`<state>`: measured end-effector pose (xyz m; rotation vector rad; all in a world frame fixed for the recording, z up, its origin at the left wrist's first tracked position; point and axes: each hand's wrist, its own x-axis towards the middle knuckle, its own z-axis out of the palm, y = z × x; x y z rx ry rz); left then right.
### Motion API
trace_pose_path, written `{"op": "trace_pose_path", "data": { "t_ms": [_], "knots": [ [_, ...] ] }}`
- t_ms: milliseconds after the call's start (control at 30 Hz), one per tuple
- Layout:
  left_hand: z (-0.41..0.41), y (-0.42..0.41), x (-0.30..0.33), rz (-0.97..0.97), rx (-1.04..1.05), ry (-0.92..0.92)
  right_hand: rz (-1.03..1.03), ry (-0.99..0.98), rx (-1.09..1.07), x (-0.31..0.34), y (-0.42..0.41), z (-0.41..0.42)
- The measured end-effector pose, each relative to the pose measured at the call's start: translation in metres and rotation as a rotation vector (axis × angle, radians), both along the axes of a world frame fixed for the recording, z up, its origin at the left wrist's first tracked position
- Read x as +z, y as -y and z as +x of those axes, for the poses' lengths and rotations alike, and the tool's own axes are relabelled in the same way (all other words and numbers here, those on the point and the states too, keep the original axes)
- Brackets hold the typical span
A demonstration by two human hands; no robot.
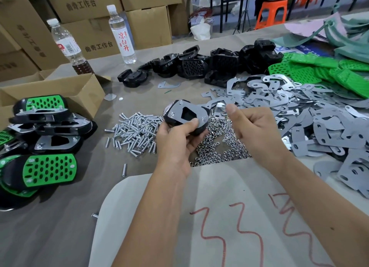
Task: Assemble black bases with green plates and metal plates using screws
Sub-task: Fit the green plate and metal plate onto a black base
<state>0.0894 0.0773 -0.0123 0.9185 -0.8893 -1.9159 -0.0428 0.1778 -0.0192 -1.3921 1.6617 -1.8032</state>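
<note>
Black base [196,129] with metal plate [184,111] sits gripped in the left hand [177,138]; right hand [250,126] is curled, contents unclear. Seat nuts squarely on protruding screws.

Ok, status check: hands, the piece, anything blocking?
Left hand grips black base, metal plate on top. Right hand fingers curled beside it; contents unclear. Nothing blocking; nuts directly below.

Two water bottles [122,33] stood upright at table's far left edge; nearer one [67,46] holds brown liquid at bottom. Cardboard boxes [89,13] stacked behind. Open carton [60,92] set on table, left. Orange stool [271,13] seen in background. Paper sheet marked in red [219,216] laid at near edge.
</note>
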Motion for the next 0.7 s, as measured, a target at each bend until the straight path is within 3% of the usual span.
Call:
{"op": "trace_pose_path", "data": {
  "t_ms": [133, 300, 500, 700],
  "knots": [
    [0.001, 0.001, -0.001, -0.179, 0.023, 0.164, 0.100, -0.343, -0.148, -0.008, 0.004, -0.003],
    [0.003, -0.004, -0.001, -0.315, -0.053, 0.313, 0.340, -0.719, -0.112, -0.006, 0.011, 0.005],
    [0.006, -0.002, -0.001, -0.300, -0.078, 0.324, 0.389, -0.848, -0.029, -0.004, 0.008, 0.004],
    [0.003, -0.002, -0.002, -0.304, -0.082, 0.313, 0.394, -0.894, -0.092, -0.003, 0.009, 0.007]
  ]
}}
